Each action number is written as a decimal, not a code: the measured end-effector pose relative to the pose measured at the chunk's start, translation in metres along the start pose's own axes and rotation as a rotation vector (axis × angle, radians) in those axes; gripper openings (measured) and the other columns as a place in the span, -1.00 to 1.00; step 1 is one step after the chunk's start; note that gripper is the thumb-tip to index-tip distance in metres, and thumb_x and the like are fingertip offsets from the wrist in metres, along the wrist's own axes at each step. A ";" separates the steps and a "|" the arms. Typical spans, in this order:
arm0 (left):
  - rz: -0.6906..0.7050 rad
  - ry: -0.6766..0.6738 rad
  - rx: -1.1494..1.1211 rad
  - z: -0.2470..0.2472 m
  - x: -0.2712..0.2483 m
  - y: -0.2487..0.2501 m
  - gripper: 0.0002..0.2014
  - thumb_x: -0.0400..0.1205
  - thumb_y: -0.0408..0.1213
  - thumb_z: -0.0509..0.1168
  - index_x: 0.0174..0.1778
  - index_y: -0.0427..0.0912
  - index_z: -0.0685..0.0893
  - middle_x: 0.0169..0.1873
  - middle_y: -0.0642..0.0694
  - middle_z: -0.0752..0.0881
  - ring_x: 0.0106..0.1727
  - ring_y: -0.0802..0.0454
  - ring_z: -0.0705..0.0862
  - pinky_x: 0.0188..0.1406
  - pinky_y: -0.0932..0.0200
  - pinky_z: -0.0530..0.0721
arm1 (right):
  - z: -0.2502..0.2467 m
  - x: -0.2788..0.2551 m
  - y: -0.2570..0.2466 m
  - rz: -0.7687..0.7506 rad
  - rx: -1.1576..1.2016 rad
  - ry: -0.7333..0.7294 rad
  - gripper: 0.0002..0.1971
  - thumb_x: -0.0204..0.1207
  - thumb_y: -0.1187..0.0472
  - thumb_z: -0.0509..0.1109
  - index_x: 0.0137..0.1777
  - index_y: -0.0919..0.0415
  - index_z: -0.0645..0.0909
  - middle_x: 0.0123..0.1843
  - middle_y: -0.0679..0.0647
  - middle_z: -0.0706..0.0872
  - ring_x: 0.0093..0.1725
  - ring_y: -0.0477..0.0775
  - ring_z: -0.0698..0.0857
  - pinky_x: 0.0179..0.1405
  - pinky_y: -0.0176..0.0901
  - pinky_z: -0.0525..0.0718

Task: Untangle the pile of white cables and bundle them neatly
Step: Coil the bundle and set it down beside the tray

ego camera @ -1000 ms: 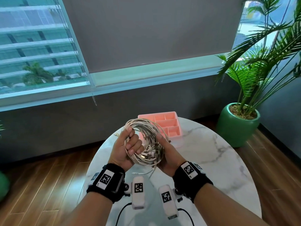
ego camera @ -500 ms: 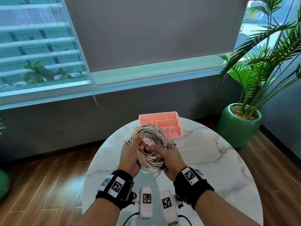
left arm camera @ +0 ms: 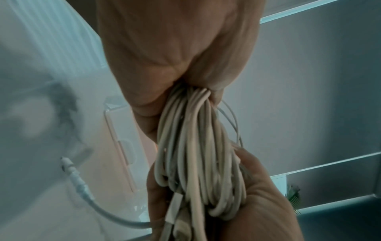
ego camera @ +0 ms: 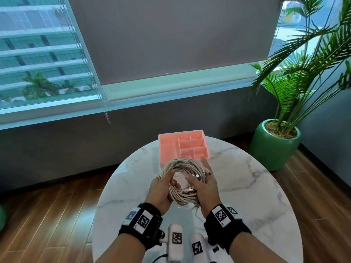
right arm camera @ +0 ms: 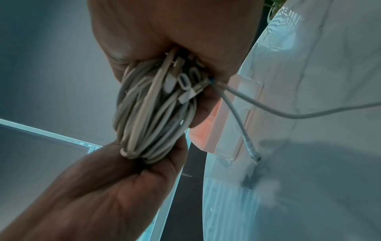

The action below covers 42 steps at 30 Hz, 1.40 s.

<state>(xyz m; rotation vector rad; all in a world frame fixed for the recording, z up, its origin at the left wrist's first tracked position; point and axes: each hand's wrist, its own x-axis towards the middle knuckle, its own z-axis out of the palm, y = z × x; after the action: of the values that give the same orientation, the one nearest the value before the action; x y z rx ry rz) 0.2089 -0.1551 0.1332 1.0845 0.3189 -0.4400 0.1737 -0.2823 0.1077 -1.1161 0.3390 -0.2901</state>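
Head view: the cable coil [ego camera: 183, 182], a ring of white cables, is hanging in the air just in front of the pink organizer tray [ego camera: 167, 149], over the round marble table [ego camera: 247, 186]. The left hand [ego camera: 161, 188] is gripping the coil's left side with fingers curled round the strands. The right hand [ego camera: 206, 184] is cupping the right side, thumb pressing over the strands and fingers reaching behind. A potted palm [ego camera: 277, 143] is sitting well off to the tray's right.

Left wrist view: the left hand [left arm camera: 175, 57] is squeezing the strands [left arm camera: 195, 154] tight, the right hand [left arm camera: 268, 203] is clamping them lower down, and a loose cable end [left arm camera: 76, 177] is dangling beside the tray [left arm camera: 123, 146].

Right wrist view: the right hand [right arm camera: 175, 32] is holding strands plus several plugs [right arm camera: 185, 81], and the left hand [right arm camera: 92, 195] is gripping below.
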 end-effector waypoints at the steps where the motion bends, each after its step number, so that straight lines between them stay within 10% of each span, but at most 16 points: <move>1: -0.005 0.001 -0.003 0.001 0.000 -0.001 -0.88 0.75 -0.32 0.34 -0.06 -0.28 0.67 -0.55 -0.08 0.50 -0.56 0.02 0.57 -0.57 0.19 0.63 | -0.002 0.000 0.000 -0.017 -0.030 0.002 -0.22 0.44 0.51 0.53 0.56 -0.13 0.41 0.15 0.11 0.83 0.10 0.16 0.81 0.21 0.16 0.75; 7: 0.046 0.013 -0.052 0.011 0.000 -0.001 -0.89 0.76 -0.35 0.33 -0.07 -0.27 0.66 -0.56 -0.06 0.43 -0.59 0.04 0.49 -0.61 0.21 0.58 | -0.006 0.004 -0.007 0.029 -0.078 0.097 -0.23 0.32 0.37 0.69 0.46 0.03 0.38 0.06 0.30 0.79 -0.10 0.21 0.82 0.08 0.25 0.79; 11: 0.154 0.012 -0.061 0.012 0.001 0.010 -0.86 0.76 -0.37 0.31 -0.11 -0.27 0.61 -0.57 -0.06 0.40 -0.61 0.06 0.43 -0.63 0.22 0.55 | -0.014 0.009 -0.021 0.277 0.105 -0.276 -0.48 0.50 -0.04 0.56 0.42 0.13 0.63 0.27 0.46 0.69 0.16 0.44 0.66 0.32 0.51 0.52; 14: 0.223 0.017 -0.133 0.014 0.000 0.018 -0.85 0.77 -0.37 0.31 -0.14 -0.25 0.61 -0.58 -0.04 0.38 -0.61 0.08 0.41 -0.65 0.23 0.53 | -0.025 0.014 -0.028 0.488 0.068 -0.299 -0.41 0.56 -0.29 0.33 0.30 0.18 0.74 0.18 0.29 0.77 0.16 0.36 0.72 0.25 0.44 0.61; 18: 0.299 0.082 -0.265 0.011 0.004 0.030 -0.77 0.77 -0.32 0.31 -0.23 -0.18 0.57 -0.58 0.00 0.41 -0.58 0.10 0.45 -0.58 0.25 0.54 | -0.027 0.007 -0.013 0.555 0.041 -0.248 -0.59 0.62 -0.06 0.36 0.18 0.31 0.68 -0.12 0.32 0.73 -0.14 0.33 0.76 -0.06 0.22 0.74; 21: 0.366 0.159 -0.341 0.008 0.008 0.041 -0.77 0.78 -0.30 0.32 -0.22 -0.12 0.56 -0.53 -0.01 0.41 -0.56 0.09 0.46 -0.42 0.16 0.65 | -0.035 0.001 0.006 0.484 -0.043 -0.190 -0.83 0.65 0.33 0.32 0.17 0.37 0.60 -0.40 0.16 0.56 -0.48 0.13 0.58 -0.33 -0.03 0.69; 25: 0.438 0.305 -0.333 0.000 0.018 0.048 -0.77 0.74 -0.28 0.38 -0.23 -0.10 0.54 -0.53 -0.01 0.46 -0.53 0.06 0.47 -0.13 -0.10 0.64 | -0.042 -0.011 0.027 0.465 -0.354 -0.180 -0.80 0.75 0.33 0.20 0.00 0.34 0.65 -0.44 0.11 0.59 -0.55 0.06 0.57 -0.49 -0.15 0.65; 34: 0.602 0.427 0.155 -0.011 0.023 0.031 -0.73 0.69 -0.26 0.45 -0.12 -0.47 0.68 -0.48 -0.16 0.71 -0.51 -0.01 0.66 -0.46 0.13 0.67 | -0.020 -0.021 0.015 0.337 -0.727 -0.207 -0.70 0.76 0.25 0.14 -0.13 0.25 0.65 -0.55 -0.03 0.40 -0.65 -0.07 0.33 -0.64 -0.31 0.25; 38: 0.589 0.285 0.426 -0.012 0.023 0.025 -0.60 0.60 -0.09 0.53 -0.06 -0.44 0.66 -0.40 -0.20 0.73 -0.49 0.00 0.67 -0.52 0.21 0.62 | -0.002 -0.031 -0.005 0.012 -1.437 -0.544 -0.76 0.67 0.26 0.17 -0.12 0.25 0.64 -0.18 0.16 0.69 -0.19 0.15 0.65 -0.32 -0.14 0.43; 42: 0.476 -0.001 0.797 -0.008 0.007 0.018 -0.81 0.58 -0.25 0.56 -0.18 -0.22 0.68 -0.34 -0.01 0.81 -0.40 0.17 0.77 -0.45 0.32 0.63 | 0.028 -0.033 -0.037 -0.190 -1.527 -0.805 -0.77 0.51 0.43 0.22 -0.36 0.22 0.47 -0.36 0.12 0.55 -0.38 0.13 0.52 -0.49 -0.18 0.40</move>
<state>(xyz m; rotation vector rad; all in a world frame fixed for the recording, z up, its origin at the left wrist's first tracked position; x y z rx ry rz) 0.2237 -0.1419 0.1403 1.8788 -0.1472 -0.1264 0.1526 -0.2619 0.1565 -2.6320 -0.3889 0.3739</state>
